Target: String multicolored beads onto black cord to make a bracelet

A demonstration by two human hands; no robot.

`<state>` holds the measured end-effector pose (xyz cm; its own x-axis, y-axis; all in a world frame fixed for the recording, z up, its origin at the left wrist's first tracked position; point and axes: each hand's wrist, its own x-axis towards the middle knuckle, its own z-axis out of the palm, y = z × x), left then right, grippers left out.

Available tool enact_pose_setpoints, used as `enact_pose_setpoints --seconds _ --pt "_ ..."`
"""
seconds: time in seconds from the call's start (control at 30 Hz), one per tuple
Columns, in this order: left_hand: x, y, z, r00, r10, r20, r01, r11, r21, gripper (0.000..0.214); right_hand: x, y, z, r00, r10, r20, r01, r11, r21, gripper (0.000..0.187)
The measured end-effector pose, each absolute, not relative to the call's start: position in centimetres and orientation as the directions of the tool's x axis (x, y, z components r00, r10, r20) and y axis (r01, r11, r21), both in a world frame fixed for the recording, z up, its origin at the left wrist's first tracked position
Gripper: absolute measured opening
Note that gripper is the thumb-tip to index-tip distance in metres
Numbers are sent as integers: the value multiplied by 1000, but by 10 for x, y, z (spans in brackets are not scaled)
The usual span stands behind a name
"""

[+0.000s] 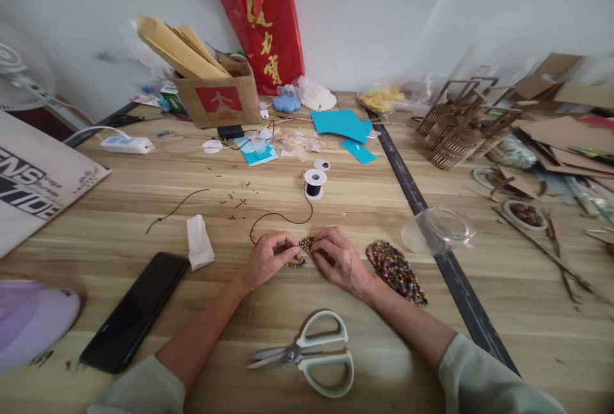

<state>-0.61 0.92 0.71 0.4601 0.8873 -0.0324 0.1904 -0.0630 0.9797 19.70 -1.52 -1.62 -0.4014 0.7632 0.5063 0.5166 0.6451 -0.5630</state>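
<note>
Between my two hands is a small loop of multicoloured beads. My left hand is closed, its thumb and finger pinching the beads' left side. The fingers of my right hand are bent and closed on the beads' right side. A black cord curves from near my left fingers to a white spool wound with black cord. Just right of my right hand lies a pile of multicoloured bead strands. Scissors with pale handles rest on the table in front of me, blades pointing left.
A black phone and a folded white paper lie to the left. Short cord scraps are scattered beyond. A clear plastic container lies right. Farther back stand a cardboard box, a red bag and small woven baskets.
</note>
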Motion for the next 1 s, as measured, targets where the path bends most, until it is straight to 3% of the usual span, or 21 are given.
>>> enact_pose_setpoints --seconds 0.57,1.0 --pt "-4 11 0 454 889 -61 196 -33 980 13 196 -15 -17 -412 759 504 553 648 -524 17" --pt "-4 10 4 489 871 -40 294 -122 948 13 195 -16 -14 -413 768 490 571 637 -518 17"
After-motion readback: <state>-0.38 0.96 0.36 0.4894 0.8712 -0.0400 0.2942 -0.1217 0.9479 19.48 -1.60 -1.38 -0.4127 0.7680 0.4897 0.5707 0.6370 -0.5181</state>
